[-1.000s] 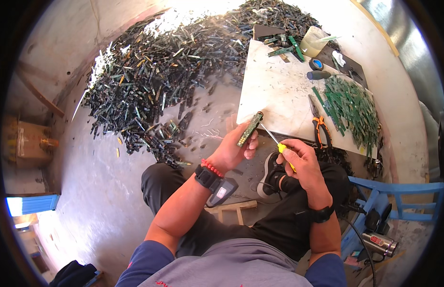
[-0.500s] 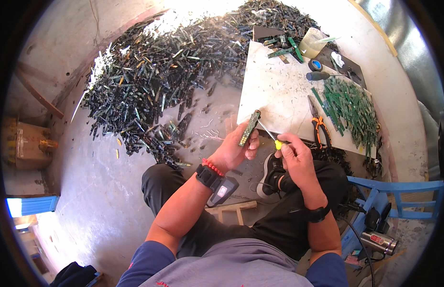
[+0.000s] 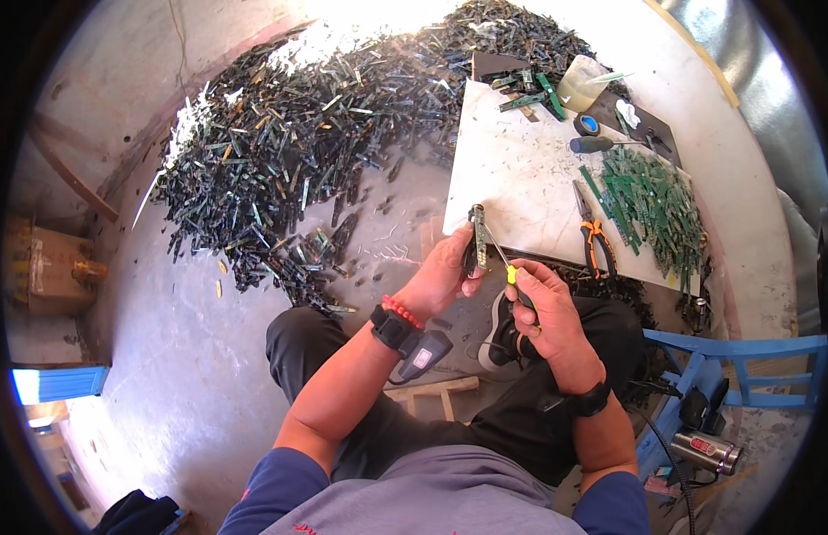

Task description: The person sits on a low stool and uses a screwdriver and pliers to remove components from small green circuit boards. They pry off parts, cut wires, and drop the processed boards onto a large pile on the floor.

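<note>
I see the left hand point(image 3: 445, 269) holding a strip point(image 3: 479, 239) by the board's point(image 3: 507, 178) near edge, and the right hand point(image 3: 549, 308) gripping a screwdriver point(image 3: 513, 275), its shaft slanting up to it; I can't tell whether the tip touches. I judge this piece unfinished. Farther out, the green strips point(image 3: 653, 203) bunched on the board look done, while the large dark heap point(image 3: 342, 125) looks left. The left hand covers part of the strip; glare washes out the heap's far edge.
</note>
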The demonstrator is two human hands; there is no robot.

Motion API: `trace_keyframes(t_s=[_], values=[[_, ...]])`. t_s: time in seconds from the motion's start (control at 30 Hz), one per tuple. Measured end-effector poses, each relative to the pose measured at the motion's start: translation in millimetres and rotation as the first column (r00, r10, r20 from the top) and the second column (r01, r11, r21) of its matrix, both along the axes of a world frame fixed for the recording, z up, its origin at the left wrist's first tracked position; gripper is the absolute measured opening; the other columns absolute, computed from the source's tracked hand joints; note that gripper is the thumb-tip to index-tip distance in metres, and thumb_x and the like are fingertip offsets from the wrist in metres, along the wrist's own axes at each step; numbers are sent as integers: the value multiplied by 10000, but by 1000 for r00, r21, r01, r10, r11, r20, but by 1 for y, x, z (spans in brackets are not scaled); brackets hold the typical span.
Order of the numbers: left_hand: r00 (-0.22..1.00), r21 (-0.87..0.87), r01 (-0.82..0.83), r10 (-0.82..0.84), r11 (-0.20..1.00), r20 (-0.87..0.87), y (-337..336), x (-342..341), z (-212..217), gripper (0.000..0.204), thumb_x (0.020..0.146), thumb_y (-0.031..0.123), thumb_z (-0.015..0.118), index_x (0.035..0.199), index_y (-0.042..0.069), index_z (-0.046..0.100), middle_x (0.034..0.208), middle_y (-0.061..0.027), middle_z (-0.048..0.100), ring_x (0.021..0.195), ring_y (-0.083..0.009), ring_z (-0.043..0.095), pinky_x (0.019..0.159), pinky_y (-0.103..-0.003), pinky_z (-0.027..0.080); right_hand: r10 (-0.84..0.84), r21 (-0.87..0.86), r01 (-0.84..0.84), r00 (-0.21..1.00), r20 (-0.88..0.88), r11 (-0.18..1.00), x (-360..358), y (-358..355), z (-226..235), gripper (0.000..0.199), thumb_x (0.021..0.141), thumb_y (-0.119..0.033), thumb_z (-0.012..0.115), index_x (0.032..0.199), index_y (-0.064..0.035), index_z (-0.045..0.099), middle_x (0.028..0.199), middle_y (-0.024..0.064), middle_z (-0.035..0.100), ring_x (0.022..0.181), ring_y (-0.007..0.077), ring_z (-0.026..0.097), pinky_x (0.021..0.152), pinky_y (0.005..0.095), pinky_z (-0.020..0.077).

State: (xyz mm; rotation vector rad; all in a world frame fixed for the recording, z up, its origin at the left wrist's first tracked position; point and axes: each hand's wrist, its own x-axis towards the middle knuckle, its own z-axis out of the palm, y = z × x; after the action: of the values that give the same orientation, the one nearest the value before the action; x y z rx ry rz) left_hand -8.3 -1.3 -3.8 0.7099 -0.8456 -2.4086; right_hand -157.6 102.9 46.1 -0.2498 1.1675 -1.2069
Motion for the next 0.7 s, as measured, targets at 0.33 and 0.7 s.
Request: trace_keyframes(t_s=[0.33,0.7], values=[[978,-271,-24,79,962,193,4,1,-6,490,991,472,302,729,100,486,598,6,450,476,-78,364,429,-231,273,49,-57,-45,996,72,997,5,0,5,251,949,-131,493,1191,-93,550,781,47,561,480,43,423,362,176,283],[972,-207,-74,117,976,203,9,-6,-5,509,985,499,319,724,100,497,596,28,406,483,-70,324,421,-231,254,-242,-202,-365,-66,-968,909,29,3,-20,319,823,-52,611,1141,-69,636,787,160,626,675,333,612,606,396,507]])
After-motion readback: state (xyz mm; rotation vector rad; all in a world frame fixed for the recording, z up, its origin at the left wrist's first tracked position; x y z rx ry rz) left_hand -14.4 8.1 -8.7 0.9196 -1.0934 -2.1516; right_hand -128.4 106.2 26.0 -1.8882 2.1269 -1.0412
